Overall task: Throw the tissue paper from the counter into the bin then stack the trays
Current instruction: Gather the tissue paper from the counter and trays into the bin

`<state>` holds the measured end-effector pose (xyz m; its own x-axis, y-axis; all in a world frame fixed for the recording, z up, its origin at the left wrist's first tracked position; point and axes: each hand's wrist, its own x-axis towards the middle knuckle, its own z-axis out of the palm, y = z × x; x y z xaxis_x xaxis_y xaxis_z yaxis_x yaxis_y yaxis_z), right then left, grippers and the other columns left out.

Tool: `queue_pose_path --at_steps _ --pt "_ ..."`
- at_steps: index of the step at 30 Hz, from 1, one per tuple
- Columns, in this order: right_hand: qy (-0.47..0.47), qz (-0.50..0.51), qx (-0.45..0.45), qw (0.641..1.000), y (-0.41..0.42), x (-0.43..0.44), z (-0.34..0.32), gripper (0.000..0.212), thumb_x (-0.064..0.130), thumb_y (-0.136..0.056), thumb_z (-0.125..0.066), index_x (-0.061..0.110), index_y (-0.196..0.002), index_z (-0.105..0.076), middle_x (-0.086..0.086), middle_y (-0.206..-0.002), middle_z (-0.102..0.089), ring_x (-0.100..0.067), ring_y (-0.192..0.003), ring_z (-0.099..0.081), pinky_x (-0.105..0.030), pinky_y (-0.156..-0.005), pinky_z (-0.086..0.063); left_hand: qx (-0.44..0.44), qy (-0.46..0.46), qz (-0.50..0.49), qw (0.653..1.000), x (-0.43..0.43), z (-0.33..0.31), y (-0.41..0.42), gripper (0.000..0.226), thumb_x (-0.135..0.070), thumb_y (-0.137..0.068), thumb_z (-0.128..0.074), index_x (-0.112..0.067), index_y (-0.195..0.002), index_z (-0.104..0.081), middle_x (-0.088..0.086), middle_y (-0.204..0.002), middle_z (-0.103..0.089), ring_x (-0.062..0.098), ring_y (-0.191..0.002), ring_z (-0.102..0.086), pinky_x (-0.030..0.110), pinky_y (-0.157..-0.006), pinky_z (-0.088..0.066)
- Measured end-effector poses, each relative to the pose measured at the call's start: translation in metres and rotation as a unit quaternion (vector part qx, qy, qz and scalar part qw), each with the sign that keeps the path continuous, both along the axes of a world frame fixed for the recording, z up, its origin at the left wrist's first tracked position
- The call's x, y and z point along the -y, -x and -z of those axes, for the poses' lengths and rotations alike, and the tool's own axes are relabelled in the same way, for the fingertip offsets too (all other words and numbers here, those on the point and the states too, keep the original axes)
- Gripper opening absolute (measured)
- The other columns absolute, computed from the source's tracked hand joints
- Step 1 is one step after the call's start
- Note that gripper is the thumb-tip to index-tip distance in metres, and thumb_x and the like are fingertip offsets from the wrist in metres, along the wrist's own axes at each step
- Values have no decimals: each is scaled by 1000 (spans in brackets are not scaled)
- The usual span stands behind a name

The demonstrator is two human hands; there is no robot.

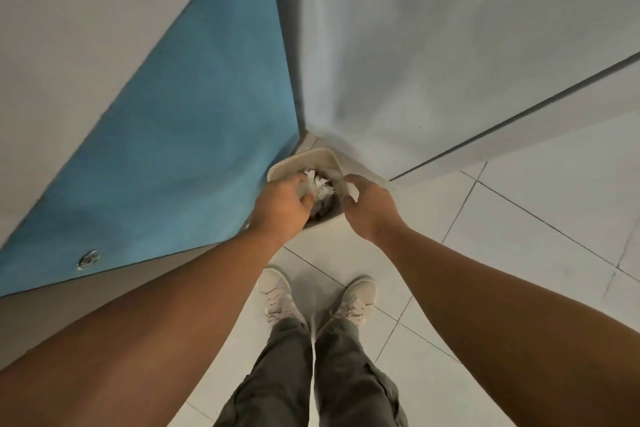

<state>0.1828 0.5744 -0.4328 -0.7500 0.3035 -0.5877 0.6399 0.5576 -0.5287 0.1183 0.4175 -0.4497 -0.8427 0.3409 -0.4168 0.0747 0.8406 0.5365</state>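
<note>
A small white bin (313, 158) stands on the floor in the corner where a blue panel meets a grey wall. Crumpled white tissue paper (320, 185) lies in its mouth. My left hand (280, 206) hovers over the bin's left side, fingers curled around a wad of the tissue. My right hand (367, 208) is at the bin's right rim and pinches a small scrap of white tissue (352, 191). Both hands cover the bin's near rim. No trays or counter are in view.
The blue panel (194, 156) with a round metal fitting (89, 258) stands at the left. A grey wall (450, 62) rises at the right. My feet in pale shoes (280, 298) stand on white floor tiles (519, 236) just behind the bin.
</note>
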Motion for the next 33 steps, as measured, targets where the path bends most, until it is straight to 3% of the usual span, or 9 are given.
queue_pose_path --at_steps 3,7,13,16,20,26,33 --pt "-30 -30 -43 998 0 -9 -68 44 19 -92 -52 21 -136 -52 -4 -133 -59 -26 -119 -55 -32 -100 -44 -49 2 11 999 -9 -66 4 35 -33 -90 -62 -22 -123 -63 7 -109 -69 29 -104 -61 34 -86 -50" --pt "-67 -82 -126 986 -1 -21 -156 38 19 -92 -55 15 -130 -56 -4 -132 -57 -24 -121 -52 -34 -100 -43 -83 -26 -3 996 -21 -154 1 40 -30 -91 -63 -20 -130 -59 7 -122 -64 24 -118 -53 31 -94 -44" --pt "-111 -124 -200 966 10 -26 -264 49 26 -93 -56 20 -141 -47 -5 -152 -40 -21 -140 -35 -32 -113 -29 -159 -94 -4 983 -29 -269 1 42 -34 -92 -61 -21 -132 -56 0 -131 -59 17 -126 -47 27 -99 -39" --pt "-111 -146 -248 951 22 -19 -314 49 27 -94 -55 20 -142 -47 -6 -153 -37 -20 -142 -31 -31 -115 -26 -207 -106 -5 973 -24 -321 7 43 -35 -91 -59 -20 -131 -56 2 -128 -61 20 -123 -51 35 -101 -44" --pt "-107 -177 -307 929 41 -4 -378 48 26 -95 -55 15 -141 -48 -10 -150 -42 -23 -139 -36 -29 -114 -26 -267 -128 -31 955 -10 -384 16 41 -27 -89 -64 -15 -127 -60 4 -125 -63 23 -117 -54 31 -96 -42" --pt "-95 -214 -365 901 68 32 -434 47 26 -95 -54 20 -142 -47 -4 -154 -35 -18 -142 -30 -30 -117 -25 -341 -114 -78 930 40 -443 24 39 -31 -92 -62 -19 -129 -59 -3 -131 -60 18 -122 -51 27 -100 -41" --pt "-90 -263 -379 883 97 93 -450 44 30 -96 -52 24 -140 -48 -1 -154 -35 -16 -143 -29 -31 -115 -26 -360 -62 -135 921 123 -460 39 38 -31 -94 -61 -22 -130 -57 -5 -133 -59 16 -124 -50 21 -98 -36"
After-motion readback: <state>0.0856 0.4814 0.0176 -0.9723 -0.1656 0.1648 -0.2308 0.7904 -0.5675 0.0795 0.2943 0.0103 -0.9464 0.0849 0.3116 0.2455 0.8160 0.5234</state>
